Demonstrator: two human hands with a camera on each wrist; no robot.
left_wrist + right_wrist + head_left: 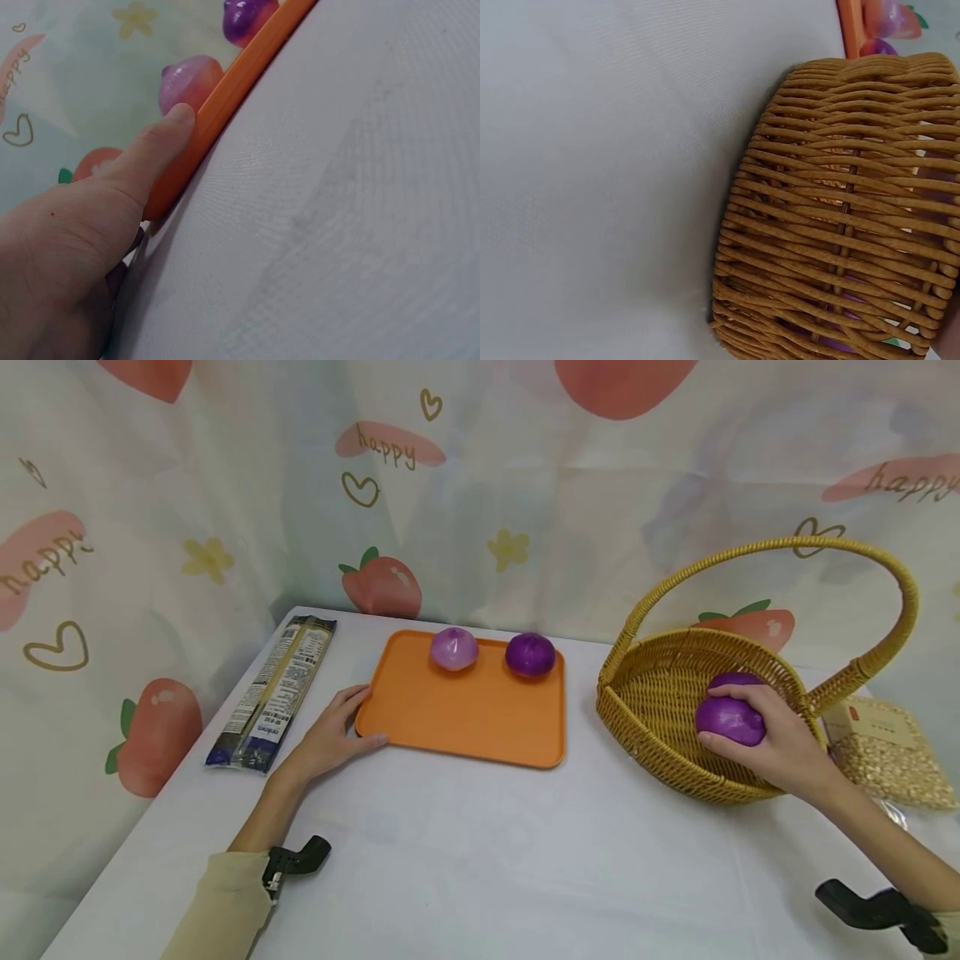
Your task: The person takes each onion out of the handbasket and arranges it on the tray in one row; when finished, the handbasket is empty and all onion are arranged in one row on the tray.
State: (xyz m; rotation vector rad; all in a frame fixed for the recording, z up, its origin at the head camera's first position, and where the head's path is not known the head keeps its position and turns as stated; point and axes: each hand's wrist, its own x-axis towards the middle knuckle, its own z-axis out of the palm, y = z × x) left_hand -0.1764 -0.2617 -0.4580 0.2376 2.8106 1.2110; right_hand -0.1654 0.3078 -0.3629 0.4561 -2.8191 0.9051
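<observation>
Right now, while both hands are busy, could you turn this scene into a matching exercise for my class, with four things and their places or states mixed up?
Things:
1. Left hand
2. Right hand
3. Pale purple onion
4. Long packet

Places and states:
A. On the orange tray, beside a darker onion
B. Holding a deep purple onion at the wicker basket
C. Lying on the white-covered table, left of the tray
D. Touching the tray's near left corner

Right pairs: 1-D, 2-B, 3-A, 4-C.
</observation>
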